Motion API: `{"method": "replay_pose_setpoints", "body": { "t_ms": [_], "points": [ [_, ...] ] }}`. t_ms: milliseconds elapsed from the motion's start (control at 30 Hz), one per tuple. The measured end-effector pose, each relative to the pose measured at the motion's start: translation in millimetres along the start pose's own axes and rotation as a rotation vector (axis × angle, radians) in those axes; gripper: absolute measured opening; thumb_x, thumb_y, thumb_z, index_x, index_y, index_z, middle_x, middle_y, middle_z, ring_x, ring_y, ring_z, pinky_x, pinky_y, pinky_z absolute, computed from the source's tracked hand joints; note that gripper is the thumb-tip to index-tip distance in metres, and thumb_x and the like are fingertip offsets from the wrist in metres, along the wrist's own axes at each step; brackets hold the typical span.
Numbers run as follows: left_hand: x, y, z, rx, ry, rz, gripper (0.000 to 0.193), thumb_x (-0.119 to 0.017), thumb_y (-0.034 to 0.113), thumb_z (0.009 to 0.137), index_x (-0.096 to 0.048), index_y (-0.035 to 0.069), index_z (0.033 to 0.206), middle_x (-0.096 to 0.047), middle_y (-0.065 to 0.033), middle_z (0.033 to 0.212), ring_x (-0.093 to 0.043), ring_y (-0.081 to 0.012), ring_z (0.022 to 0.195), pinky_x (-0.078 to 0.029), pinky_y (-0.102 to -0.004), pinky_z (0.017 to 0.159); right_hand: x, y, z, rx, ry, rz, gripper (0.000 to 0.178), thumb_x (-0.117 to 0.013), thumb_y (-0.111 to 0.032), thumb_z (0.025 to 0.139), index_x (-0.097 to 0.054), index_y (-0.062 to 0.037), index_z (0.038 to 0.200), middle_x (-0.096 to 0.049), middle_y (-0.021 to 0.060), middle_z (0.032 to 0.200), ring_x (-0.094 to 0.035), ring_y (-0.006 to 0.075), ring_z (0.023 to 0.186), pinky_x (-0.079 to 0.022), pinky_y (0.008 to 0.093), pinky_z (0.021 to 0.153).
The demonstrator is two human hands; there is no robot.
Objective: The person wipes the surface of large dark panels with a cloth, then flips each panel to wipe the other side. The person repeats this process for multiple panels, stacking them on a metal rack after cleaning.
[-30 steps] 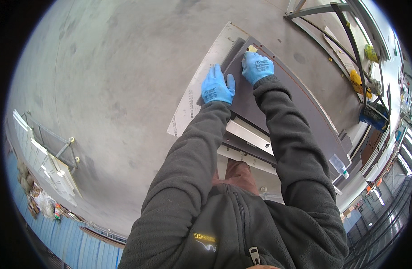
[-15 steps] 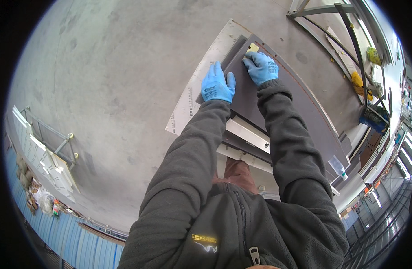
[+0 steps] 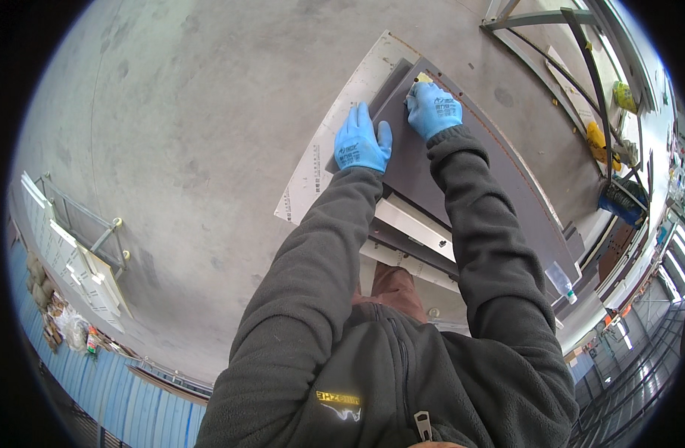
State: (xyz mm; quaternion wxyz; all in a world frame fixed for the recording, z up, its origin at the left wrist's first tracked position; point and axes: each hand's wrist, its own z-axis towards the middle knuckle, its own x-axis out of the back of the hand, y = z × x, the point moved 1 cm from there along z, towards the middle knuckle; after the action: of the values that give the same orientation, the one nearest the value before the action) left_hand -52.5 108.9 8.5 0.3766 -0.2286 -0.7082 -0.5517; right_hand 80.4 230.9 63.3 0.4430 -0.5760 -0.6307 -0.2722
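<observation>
A dark grey flat panel [image 3: 492, 201] lies in front of me, its far corner pointing away. On its left edge my left hand [image 3: 363, 140], in a blue glove, rests flat with the fingers stretched and the thumb apart. Near the far corner my right hand [image 3: 434, 110], also blue-gloved, is closed, with its fingertips curled down at the surface. A small yellow piece [image 3: 424, 78] shows just beyond its knuckles. Most of that piece is hidden, and I cannot tell whether the fingers grip it.
Under the grey panel lies a larger white board [image 3: 304, 190] with printed marks. A clear plastic bottle [image 3: 560, 280] lies near the panel's right end. A metal frame rack [image 3: 592, 82] stands at the far right, another rack [image 3: 96, 239] with white boards at the left.
My right hand has shifted slightly, and its fingers are curled tighter. Less of the yellow piece shows. The left hand stays in place on the panel.
</observation>
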Motion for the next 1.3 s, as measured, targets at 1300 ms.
{"method": "replay_pose_setpoints", "body": {
  "t_ms": [1300],
  "points": [
    [-1.0, -1.2, -0.2, 0.014, -0.013, 0.009, 0.064, -0.060, 0.040, 0.099, -0.051, -0.003, 0.146, -0.060, -0.0270, 0.141, -0.062, -0.0412, 0.122, -0.050, -0.0509, 0.104, -21.6, 20.4, 13.6, 0.140, 0.142, -0.146, 0.019, -0.061, -0.024, 0.099, -0.064, -0.0075, 0.109, -0.071, 0.0188, 0.101, -0.073, 0.0390, 0.089, -0.057, 0.0533, 0.078]
  ]
}}
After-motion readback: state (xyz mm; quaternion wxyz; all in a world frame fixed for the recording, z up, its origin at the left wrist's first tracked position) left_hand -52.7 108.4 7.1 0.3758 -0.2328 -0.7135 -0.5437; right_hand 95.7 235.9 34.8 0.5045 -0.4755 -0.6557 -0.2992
